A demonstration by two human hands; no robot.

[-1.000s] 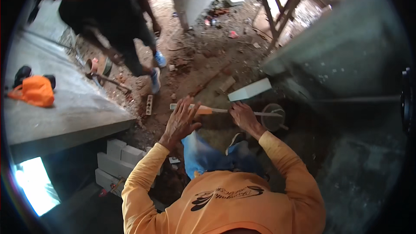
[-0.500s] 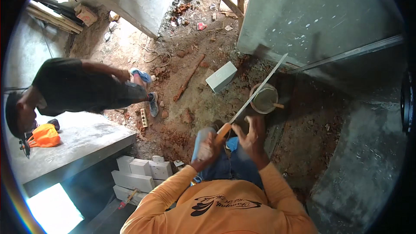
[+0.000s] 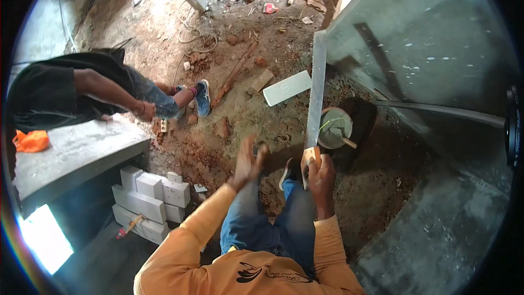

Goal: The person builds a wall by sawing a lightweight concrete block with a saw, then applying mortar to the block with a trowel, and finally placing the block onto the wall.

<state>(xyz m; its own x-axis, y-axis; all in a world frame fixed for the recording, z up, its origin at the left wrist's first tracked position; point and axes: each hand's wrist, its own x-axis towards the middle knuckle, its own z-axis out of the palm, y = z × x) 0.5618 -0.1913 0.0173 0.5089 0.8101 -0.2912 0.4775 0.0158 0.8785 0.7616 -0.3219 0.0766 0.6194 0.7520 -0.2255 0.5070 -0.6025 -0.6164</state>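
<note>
My right hand (image 3: pixel 322 177) grips the orange wooden handle of a long hand saw (image 3: pixel 317 87), its toothed blade pointing up and away from me. My left hand (image 3: pixel 248 161), slightly blurred, is raised over my left leg with its fingers apart and holds nothing. Beyond the hands a white block (image 3: pixel 286 86) lies on the dirt floor, left of the blade. Just right of the saw stands a round bucket (image 3: pixel 338 128) with grey contents and a short wooden stick across its rim.
A person (image 3: pixel 76 90) bends at the left beside a concrete ledge (image 3: pixel 82 158) with an orange bag (image 3: pixel 30 141). White blocks (image 3: pixel 139 213) are stacked below the ledge. A concrete wall (image 3: pixel 426 38) is at the right. Rubble, a cord and a wooden stick (image 3: pixel 234 76) litter the floor.
The saw has swung upright in my right hand, and my left hand has let go of it and moved left. The other person has bent over and moved their feet.
</note>
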